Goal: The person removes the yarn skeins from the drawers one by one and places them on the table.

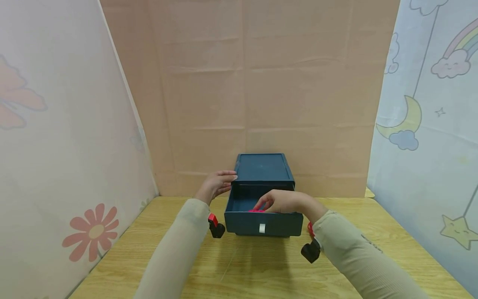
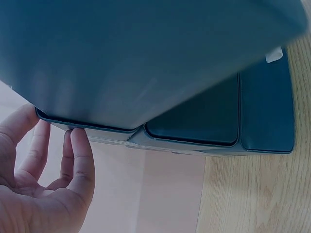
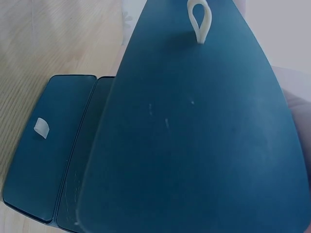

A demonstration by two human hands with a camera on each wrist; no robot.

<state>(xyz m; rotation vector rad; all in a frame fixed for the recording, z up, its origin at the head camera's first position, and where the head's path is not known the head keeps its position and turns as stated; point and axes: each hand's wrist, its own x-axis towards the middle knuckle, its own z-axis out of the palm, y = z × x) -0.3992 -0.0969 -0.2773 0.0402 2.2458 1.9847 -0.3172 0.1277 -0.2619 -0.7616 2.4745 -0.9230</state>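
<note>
A dark blue drawer cabinet (image 1: 263, 168) stands against the back panel, its upper drawer (image 1: 239, 223) pulled out. A white loop tab (image 3: 200, 22) sticks out from that drawer's front. My left hand (image 1: 219, 182) rests on the cabinet's left side near the top; its thumb and fingertips (image 2: 81, 141) touch the edge in the left wrist view. Inside the drawer, my right hand (image 1: 281, 201) reaches down with bent fingers and pinches a bright pink item (image 1: 257, 211). The front wall hides most of that item, so its kind is unclear. The drawer front blocks the right wrist view of this hand.
Below the pulled-out drawer, a lower drawer (image 3: 48, 150) with a white tab (image 3: 42, 127) is closed. The cabinet stands on a wood-grain table (image 1: 254, 270). Behind it rises a tan panel (image 1: 261, 83), with patterned sheets on both sides. Each wrist carries a black camera mount (image 1: 310, 251).
</note>
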